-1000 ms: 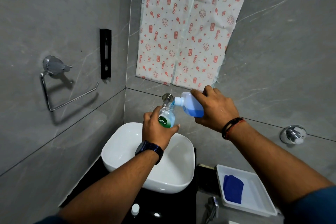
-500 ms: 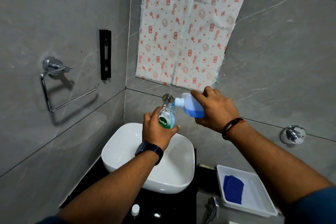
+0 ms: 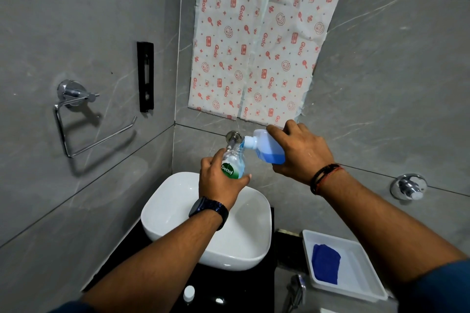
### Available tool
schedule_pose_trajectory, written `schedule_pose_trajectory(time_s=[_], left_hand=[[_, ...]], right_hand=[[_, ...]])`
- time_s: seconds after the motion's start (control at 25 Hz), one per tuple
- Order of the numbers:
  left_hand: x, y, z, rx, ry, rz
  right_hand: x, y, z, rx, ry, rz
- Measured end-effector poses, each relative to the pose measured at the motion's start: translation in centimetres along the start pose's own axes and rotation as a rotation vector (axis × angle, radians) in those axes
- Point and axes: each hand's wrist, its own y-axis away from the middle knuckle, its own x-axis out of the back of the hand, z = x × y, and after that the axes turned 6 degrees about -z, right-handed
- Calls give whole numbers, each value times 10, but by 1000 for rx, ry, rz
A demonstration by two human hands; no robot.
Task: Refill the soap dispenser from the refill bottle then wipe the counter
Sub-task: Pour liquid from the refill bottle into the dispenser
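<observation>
My left hand (image 3: 218, 183) grips a clear soap dispenser (image 3: 233, 164) with a green Dettol label, held upright above the white basin (image 3: 175, 211). My right hand (image 3: 302, 152) holds the white refill bottle (image 3: 267, 148) tipped sideways, its neck at the dispenser's open mouth. Blue liquid lies in the lower part of the refill bottle. A folded blue cloth (image 3: 326, 263) rests in a white tray (image 3: 366, 279) at the lower right. A small white cap (image 3: 189, 292) stands on the black counter (image 3: 229, 290) in front of the basin.
A chrome tap (image 3: 233, 138) juts from the grey wall just behind the bottles. A chrome towel ring (image 3: 76, 119) hangs on the left wall. A chrome knob (image 3: 408, 187) is on the right wall. A patterned sheet (image 3: 254, 40) covers the wall above.
Almost nothing has moved; both hands keep the bottles in the same pouring position, with the view shifted very slightly.
</observation>
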Motion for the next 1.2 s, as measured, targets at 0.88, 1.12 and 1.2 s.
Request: schedule_pose_trajectory(time_s=[0.88, 1.12, 1.2], left_hand=[[-6, -6, 8, 10, -17, -41], [-9, -6, 10, 5, -25, -39], [-9, -5, 11, 4, -22, -38]], right_hand=[[5, 5, 7, -41, -24, -1], [3, 6, 10, -47, -26, 6], [3, 7, 11, -50, -24, 3]])
